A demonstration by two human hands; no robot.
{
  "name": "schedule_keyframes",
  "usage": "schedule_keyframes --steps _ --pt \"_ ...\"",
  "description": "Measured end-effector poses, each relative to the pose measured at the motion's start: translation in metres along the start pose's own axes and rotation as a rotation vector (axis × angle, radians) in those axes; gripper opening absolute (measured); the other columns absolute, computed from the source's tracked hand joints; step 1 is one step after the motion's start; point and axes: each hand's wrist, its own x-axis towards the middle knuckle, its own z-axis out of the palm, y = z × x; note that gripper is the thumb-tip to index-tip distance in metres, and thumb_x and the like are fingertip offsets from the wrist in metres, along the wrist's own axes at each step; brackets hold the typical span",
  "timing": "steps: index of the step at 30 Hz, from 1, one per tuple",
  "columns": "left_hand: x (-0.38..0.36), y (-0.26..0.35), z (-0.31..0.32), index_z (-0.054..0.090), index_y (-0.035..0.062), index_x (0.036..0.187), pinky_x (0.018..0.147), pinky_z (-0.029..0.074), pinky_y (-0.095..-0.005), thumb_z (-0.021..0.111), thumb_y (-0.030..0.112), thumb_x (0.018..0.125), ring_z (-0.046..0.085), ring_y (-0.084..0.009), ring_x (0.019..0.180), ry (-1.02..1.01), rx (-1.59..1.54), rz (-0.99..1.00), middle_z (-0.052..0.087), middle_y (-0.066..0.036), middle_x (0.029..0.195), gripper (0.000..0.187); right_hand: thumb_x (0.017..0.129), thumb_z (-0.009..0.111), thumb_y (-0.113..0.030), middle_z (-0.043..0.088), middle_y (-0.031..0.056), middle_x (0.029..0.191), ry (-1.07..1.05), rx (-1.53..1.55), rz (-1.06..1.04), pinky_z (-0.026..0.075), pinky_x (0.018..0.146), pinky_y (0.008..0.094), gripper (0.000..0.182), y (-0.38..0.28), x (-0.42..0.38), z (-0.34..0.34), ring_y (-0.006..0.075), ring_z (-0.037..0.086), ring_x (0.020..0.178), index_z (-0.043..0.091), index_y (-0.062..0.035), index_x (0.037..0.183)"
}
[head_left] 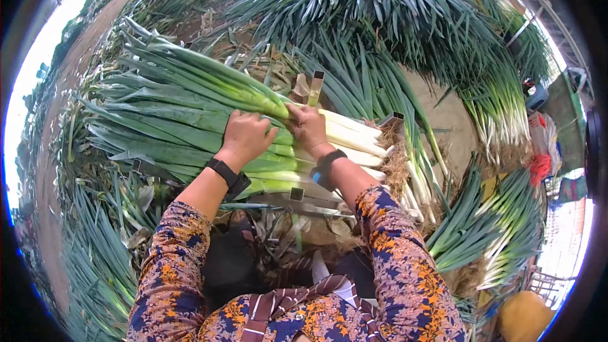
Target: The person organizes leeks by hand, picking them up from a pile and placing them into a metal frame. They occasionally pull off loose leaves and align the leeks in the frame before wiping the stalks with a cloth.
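Observation:
A thick bundle of leeks point(183, 117) lies across a metal frame point(315, 88) with upright square posts. Its green leaves point left, and its white stems and brown roots point right. My left hand point(247, 138) rests on the green part near the middle, its fingers curled against the leaves. Just to the right, my right hand point(308, 128) is on the leeks where green turns to white, its fingers bent around the upper stalks. Both wrists wear dark bands. The undersides of the fingers are partly hidden.
A long heap of leeks point(380, 12) curves across the back and right. More leeks point(465, 221) lie at the lower right, near a yellow rounded object point(524, 316). Loose leaves point(95, 247) cover the ground at left. A red and white bag point(543, 142) stands at far right.

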Motion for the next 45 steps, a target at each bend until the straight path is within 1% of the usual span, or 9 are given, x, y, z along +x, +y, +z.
schedule_keyframes --steps 5,10,18,19,26,29,32,39,45 --pt "-0.001 0.001 -0.001 0.071 0.0122 0.078 0.084 0.043 -0.0429 0.062 0.042 0.087 0.066 -0.0254 0.083 0.024 0.035 0.024 0.068 -0.009 0.082 0.032 0.092 0.062 -0.037 0.068 0.0176 0.109 -0.352 0.339 0.221 0.05 0.084 0.044 0.044 0.005 0.019 -0.015 0.0377 0.063 0.102 0.06 -0.0169 0.131" --pt "0.0 0.002 -0.004 0.068 0.0111 0.08 0.082 0.044 -0.0426 0.063 0.039 0.087 0.066 -0.0251 0.083 -0.015 0.05 0.017 0.068 -0.008 0.086 0.029 0.095 0.058 -0.04 0.065 0.0241 0.117 -0.577 0.356 0.123 0.048 0.093 0.0444 0.047 -0.001 0.063 -0.009 0.0407 0.061 0.109 0.055 -0.0111 0.133" --pt "0.035 -0.01 -0.022 0.068 0.0042 0.101 0.09 0.049 -0.0441 0.064 0.046 0.086 0.063 -0.0325 0.102 -0.35 -0.036 0.045 0.067 -0.015 0.108 0.044 0.087 0.069 -0.038 0.068 0.0171 0.108 -0.112 0.119 0.217 0.05 0.085 0.0466 0.046 -0.024 0.048 -0.02 0.0362 0.064 0.101 0.061 -0.0138 0.125" --pt "0.044 -0.016 -0.018 0.064 0.0054 0.117 0.095 0.047 -0.0455 0.061 0.052 0.087 0.058 -0.0343 0.113 -0.522 -0.036 0.034 0.062 -0.016 0.121 0.055 0.085 0.07 -0.037 0.068 0.0152 0.103 -0.064 0.114 0.201 0.05 0.083 0.0463 0.046 -0.025 0.048 -0.021 0.0351 0.064 0.098 0.061 -0.0151 0.124" --pt "0.051 -0.019 -0.02 0.062 0.0163 0.13 0.112 0.026 -0.0546 0.041 0.068 0.091 0.042 -0.0331 0.135 -0.582 0.194 0.152 0.045 -0.015 0.147 0.069 0.087 0.069 -0.042 0.068 0.0138 0.106 0.04 0.16 0.186 0.05 0.079 0.0452 0.049 -0.021 0.049 -0.027 0.034 0.065 0.096 0.06 -0.0147 0.127" --pt "0.043 -0.018 -0.013 0.062 0.0154 0.129 0.113 0.021 -0.0574 0.042 0.068 0.091 0.04 -0.0316 0.137 -0.516 0.182 0.115 0.046 -0.015 0.145 0.068 0.084 0.071 -0.037 0.067 0.0149 0.1 0.04 0.185 0.183 0.05 0.079 0.0459 0.045 -0.026 0.047 -0.031 0.0345 0.064 0.097 0.062 -0.0168 0.124" --pt "0.038 -0.006 -0.018 0.063 0.0142 0.126 0.112 0.023 -0.057 0.044 0.066 0.091 0.042 -0.0301 0.135 -0.584 0.151 0.033 0.047 -0.017 0.142 0.065 0.085 0.07 -0.039 0.067 0.0143 0.102 0.03 0.146 0.157 0.049 0.08 0.0451 0.047 -0.025 0.041 -0.028 0.0339 0.064 0.097 0.062 -0.0153 0.125" --pt "0.013 0.005 -0.025 0.064 0.0134 0.119 0.102 0.033 -0.0542 0.052 0.061 0.089 0.056 -0.0272 0.113 -0.338 0.187 0.031 0.063 -0.013 0.113 0.057 0.086 0.071 -0.04 0.069 0.014 0.102 0.029 0.141 0.099 0.051 0.078 0.0421 0.05 -0.023 0.032 -0.017 0.0329 0.066 0.092 0.062 -0.0127 0.127" --pt "-0.006 0.017 -0.019 0.061 0.0127 0.122 0.097 0.036 -0.0531 0.054 0.06 0.09 0.055 -0.0281 0.109 -0.212 0.274 -0.008 0.061 -0.014 0.109 0.058 0.086 0.072 -0.037 0.069 0.0152 0.103 0.018 0.171 0.164 0.052 0.078 0.0412 0.051 -0.023 0.043 -0.028 0.0334 0.067 0.089 0.061 -0.0115 0.129"
